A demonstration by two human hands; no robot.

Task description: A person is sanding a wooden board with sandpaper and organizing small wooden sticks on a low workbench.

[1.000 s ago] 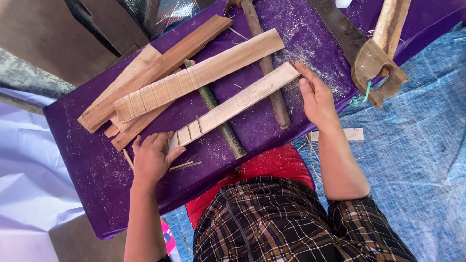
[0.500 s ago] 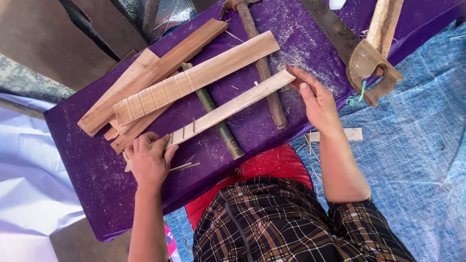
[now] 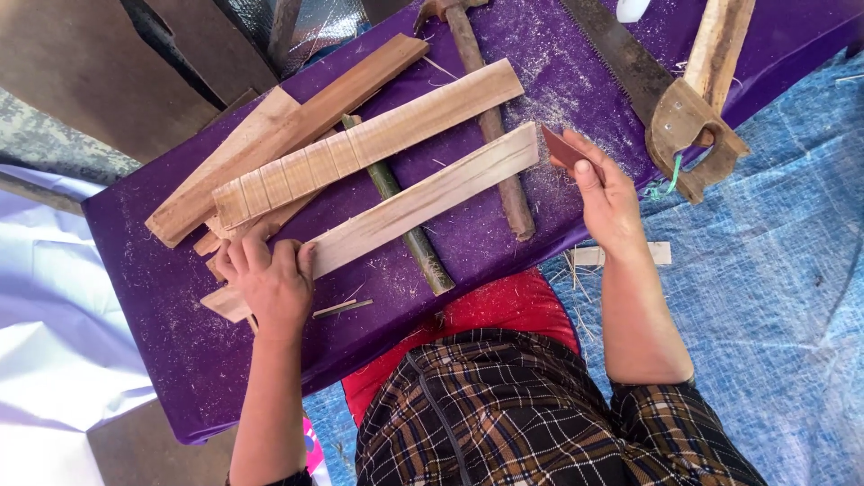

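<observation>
- Left hand (image 3: 270, 283) presses down, fingers curled, on the near-left end of a pale wooden slat (image 3: 396, 211); grip closed over the slat's end.
- Slat lies flat on the purple tabletop (image 3: 153, 297). Long axis runs diagonally: near-left end under the left hand, far-right end pointing up toward the right hand.
- Right hand (image 3: 607, 193) sits just beside the slat's far-right end, fingers pinched on a small dark reddish-brown piece (image 3: 562, 148); the piece appears to meet the slat's end, contact not certain.
- A second, notched slat (image 3: 360, 144) lies parallel, just beyond the first, with crosswise cuts along its left half.
- A darker reddish plank (image 3: 297, 126) lies beyond that one, same diagonal, over a stack of short offcuts at far left.
- A green stick (image 3: 405, 225) passes under the held slat, running from far-left to near-right, crossing it.
- A brown round handle (image 3: 490, 126) also runs under both slats, nearly straight far to near.
- A handsaw (image 3: 630, 63) with wooden grip lies at far right, blade pointing far-left; another pale board (image 3: 720, 45) rests beside it.
- Sawdust scattered over the tabletop, densest near the far middle.
- Blue tarp (image 3: 783, 297) covers the ground at right; white sheet (image 3: 45, 333) at left.
- Person wears plaid cloth (image 3: 513, 423) over red.
</observation>
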